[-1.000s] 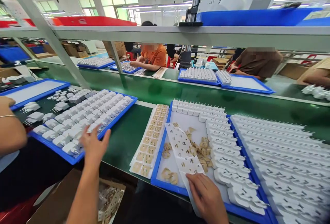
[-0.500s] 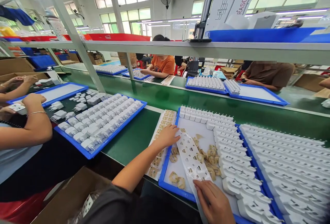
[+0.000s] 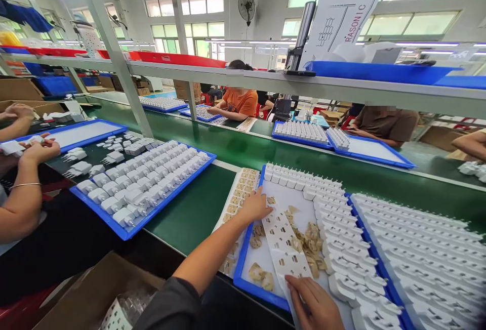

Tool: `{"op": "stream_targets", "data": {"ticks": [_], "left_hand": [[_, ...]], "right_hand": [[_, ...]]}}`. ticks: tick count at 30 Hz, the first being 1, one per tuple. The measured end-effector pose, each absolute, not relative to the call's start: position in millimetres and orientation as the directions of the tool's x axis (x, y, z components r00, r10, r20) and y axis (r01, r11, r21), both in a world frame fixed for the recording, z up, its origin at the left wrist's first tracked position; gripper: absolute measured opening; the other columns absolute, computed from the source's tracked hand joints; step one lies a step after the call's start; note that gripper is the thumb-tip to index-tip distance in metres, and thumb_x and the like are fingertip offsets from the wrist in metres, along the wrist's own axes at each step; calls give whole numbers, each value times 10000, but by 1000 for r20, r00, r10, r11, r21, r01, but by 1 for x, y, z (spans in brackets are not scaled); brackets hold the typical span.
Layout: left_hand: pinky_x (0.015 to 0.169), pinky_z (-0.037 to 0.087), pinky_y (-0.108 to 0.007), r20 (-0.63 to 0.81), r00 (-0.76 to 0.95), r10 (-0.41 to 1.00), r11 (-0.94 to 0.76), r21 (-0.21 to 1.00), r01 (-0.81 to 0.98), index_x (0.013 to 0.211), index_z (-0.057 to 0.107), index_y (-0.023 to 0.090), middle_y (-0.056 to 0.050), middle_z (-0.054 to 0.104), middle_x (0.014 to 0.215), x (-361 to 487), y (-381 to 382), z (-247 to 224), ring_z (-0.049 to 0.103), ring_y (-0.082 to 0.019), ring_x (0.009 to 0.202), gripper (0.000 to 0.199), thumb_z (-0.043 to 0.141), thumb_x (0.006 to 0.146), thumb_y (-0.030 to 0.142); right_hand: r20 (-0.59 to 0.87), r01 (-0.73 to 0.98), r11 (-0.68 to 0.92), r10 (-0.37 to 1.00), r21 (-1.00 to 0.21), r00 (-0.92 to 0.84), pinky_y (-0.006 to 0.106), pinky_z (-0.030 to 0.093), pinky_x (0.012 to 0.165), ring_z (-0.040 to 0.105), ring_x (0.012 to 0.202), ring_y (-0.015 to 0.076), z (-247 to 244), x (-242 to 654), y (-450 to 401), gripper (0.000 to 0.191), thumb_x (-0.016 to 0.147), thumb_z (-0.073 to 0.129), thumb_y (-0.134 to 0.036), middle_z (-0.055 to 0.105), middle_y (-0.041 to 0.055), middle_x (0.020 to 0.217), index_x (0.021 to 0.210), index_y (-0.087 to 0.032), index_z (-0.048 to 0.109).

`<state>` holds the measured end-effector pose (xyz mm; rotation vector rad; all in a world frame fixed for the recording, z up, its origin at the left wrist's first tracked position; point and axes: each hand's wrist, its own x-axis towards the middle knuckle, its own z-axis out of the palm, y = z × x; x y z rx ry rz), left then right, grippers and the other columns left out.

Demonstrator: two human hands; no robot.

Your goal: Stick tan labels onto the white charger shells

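A white perforated strip (image 3: 284,244) lies slanted across the blue-rimmed tray (image 3: 243,261) in front of me. My left hand (image 3: 256,204) is at the strip's far end, fingers bent over it; what the fingertips hold is too small to make out. My right hand (image 3: 315,302) pinches the strip's near end at the tray's front edge. Loose tan pieces (image 3: 311,241) lie beside the strip in the tray. White plug housings (image 3: 341,229) stand in rows along the tray's back and right. A sheet of tan stickers (image 3: 241,193) lies left of the tray, partly behind my left forearm.
A second tray of white housings (image 3: 417,249) stands at the right, another tray (image 3: 144,180) at the left. A co-worker's hand (image 3: 41,148) holds white parts at far left. A shelf (image 3: 258,78) crosses above; a cardboard box (image 3: 87,289) sits below the bench.
The view has tilted up slightly. My left hand stays near the strip's far end, fingers more curled. The co-worker's hand at left has lowered and moved outward.
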<state>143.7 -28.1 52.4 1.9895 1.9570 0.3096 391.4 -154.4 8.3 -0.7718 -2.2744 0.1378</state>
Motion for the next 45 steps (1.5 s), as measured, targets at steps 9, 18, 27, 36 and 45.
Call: {"op": "stream_targets", "data": {"ticks": [9,18,27,36,45], "left_hand": [[939,508,-323,5,45,999,-37,658,752,1034,652,193,-61,710,1112,133,-17,69,655,-230,1091,203,625,853,281],[678,493,-266,-26,50,998,-1,882,471,1071,594,182,-29,748,846,115,-29,63,696,-187,764,259,605,833,283],[731,506,-300,24,102,995,-55,948,313,1061,585,201,-34,767,858,99,-51,72,715,-210,803,290,622,824,364],[886,529,-353,163,219,962,-205,961,187,1052,601,193,-74,738,1006,101,-69,87,700,-217,956,270,632,846,364],[830,513,-298,155,319,935,-240,939,248,986,626,194,-52,698,1018,99,-75,95,653,-197,973,240,641,838,381]], "right_hand": [[645,498,826,535,-263,-546,289,622,667,738,712,196,17,386,-157,211,928,542,-179,757,40,824,1081,-227,680],[343,581,632,771,-513,-537,310,619,766,745,892,208,47,385,-164,206,956,516,-242,762,58,980,1058,-232,695],[313,496,653,733,-573,-604,298,559,843,716,957,186,120,345,-123,189,959,552,-248,752,49,1051,1101,-231,674],[483,562,578,812,-592,-326,301,548,670,679,758,172,119,291,-65,162,901,577,-234,737,76,953,1014,-180,680],[492,484,556,829,-675,-266,262,531,635,671,732,155,110,287,-72,101,890,601,-240,725,31,858,953,-205,671]]}}
